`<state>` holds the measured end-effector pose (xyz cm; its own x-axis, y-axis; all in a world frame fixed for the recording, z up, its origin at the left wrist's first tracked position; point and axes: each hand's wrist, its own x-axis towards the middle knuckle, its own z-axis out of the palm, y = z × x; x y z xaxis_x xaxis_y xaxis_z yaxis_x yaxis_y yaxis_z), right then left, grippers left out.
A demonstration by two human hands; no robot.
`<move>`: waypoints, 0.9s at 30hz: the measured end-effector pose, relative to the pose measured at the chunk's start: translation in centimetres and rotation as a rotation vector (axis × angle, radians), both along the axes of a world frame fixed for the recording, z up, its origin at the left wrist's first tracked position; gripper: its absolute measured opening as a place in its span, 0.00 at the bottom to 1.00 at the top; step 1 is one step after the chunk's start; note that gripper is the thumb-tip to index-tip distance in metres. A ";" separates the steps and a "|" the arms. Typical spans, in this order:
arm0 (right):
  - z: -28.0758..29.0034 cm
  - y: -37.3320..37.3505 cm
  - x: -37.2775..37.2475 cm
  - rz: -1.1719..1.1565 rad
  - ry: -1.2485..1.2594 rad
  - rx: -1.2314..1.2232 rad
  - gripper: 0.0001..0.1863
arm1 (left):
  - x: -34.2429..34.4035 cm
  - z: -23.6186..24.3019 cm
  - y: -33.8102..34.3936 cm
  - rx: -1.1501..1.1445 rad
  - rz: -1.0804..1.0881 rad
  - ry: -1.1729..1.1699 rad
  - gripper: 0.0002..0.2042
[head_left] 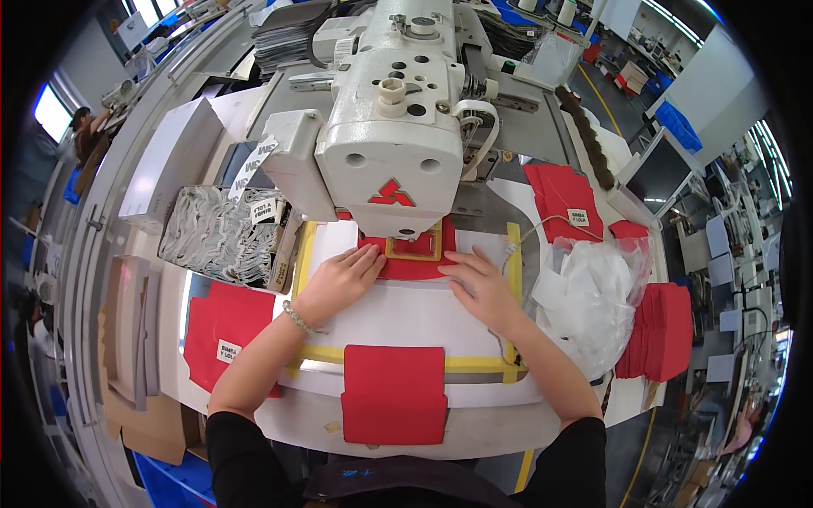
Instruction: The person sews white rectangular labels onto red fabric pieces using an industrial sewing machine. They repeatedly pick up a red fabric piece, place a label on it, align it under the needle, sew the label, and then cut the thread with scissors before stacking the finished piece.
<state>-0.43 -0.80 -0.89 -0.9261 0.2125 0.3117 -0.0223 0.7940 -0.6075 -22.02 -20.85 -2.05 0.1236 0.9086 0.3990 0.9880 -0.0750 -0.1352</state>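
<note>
Under the head of a white industrial sewing machine lies a red fabric panel, with a yellow rectangular clamp frame on top of it. My left hand rests flat at the panel's left edge, fingers stretched out. On the opposite side my right hand has its fingers spread, the tips touching the panel's right edge. Neither hand grips anything. Closer to me, a separate red piece lies flat across the table's front. The stitching area is partly hidden by the machine head.
To the left stand an open box of white labels and red pieces bearing a label. At right are a clear bag of white pieces, a red stack and more labelled red pieces. Yellow tape borders the work plate.
</note>
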 end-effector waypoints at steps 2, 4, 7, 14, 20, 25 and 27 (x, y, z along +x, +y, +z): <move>-0.3 -0.2 0.1 -0.004 0.032 0.123 0.12 | 0.3 0.1 0.2 -0.011 0.037 -0.086 0.17; -0.2 -0.6 0.1 -0.012 0.053 0.211 0.12 | 0.9 0.5 0.1 -0.001 0.081 -0.207 0.18; 0.0 -1.2 0.4 -0.052 0.074 0.278 0.12 | 1.0 1.1 -0.7 -0.026 0.137 -0.307 0.20; 0.2 -1.8 0.6 -0.081 0.071 0.343 0.12 | 1.0 1.4 -1.7 0.001 0.163 -0.405 0.20; 0.0 -1.6 0.4 -0.092 0.098 0.332 0.12 | 1.0 1.3 -1.7 0.023 0.158 -0.450 0.19; 0.3 -1.5 0.3 -0.094 0.109 0.354 0.12 | 1.0 1.3 -1.6 0.031 0.149 -0.456 0.18; 0.2 -1.5 0.4 -0.100 0.117 0.368 0.12 | 1.0 1.4 -1.6 0.029 0.148 -0.455 0.18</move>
<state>-0.07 -2.28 -0.74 -0.8601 0.1540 0.4862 0.0135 0.9598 -0.2802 -21.00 -22.44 -0.66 -0.1998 0.8909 0.4080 0.9470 0.0686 0.3140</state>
